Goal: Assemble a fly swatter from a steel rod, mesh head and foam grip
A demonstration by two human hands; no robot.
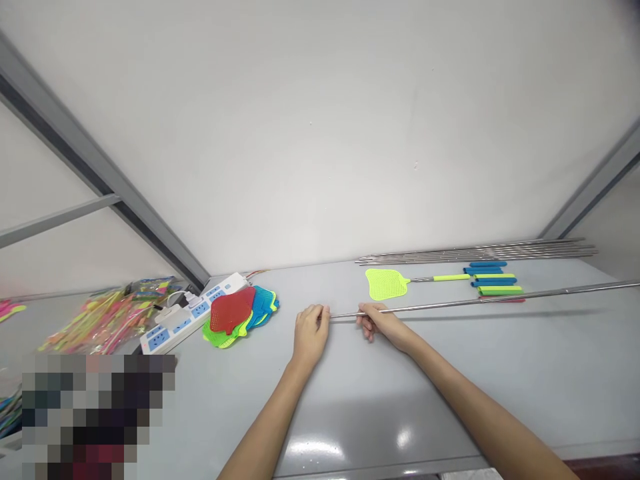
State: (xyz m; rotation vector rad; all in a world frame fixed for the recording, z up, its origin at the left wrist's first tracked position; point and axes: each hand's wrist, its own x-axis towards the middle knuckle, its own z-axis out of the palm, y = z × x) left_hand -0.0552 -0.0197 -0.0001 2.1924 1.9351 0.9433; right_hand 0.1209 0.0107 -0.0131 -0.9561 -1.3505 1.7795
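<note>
Clear plastic bags (117, 317) lie at the far left of the table (450, 387), heaped beyond the power strip (227, 287); through the film I make out slender pieces in yellow, pink, orange and green. What the lower-left corner holds I cannot tell, since a coarse pixelated patch covers it.

The metal rod (450, 306) runs from between my two hands out past the right edge of view, thin at its left end and thicker toward the right, with a joint visible along the way; a soft shadow falls on the table beneath it. My left grip (311, 330) is closed about the thin end, which is hidden among the fingers. My right grip (383, 321) grasps the same rod a little further along, thumb and forefinger pinching it and the other fingers curled below.

Just left of the left grip, well clear of it, perforated swatter heads (233, 308) in red, blue and green overlap in a pile touching the power strip. Beyond the rod lie a yellow-green fly swatter (387, 285), a group of blue, green and red tubes (495, 291), and, along the wall, a bundle of metal rods (475, 255). Any lettering on the power strip is too small for me to read.
</note>
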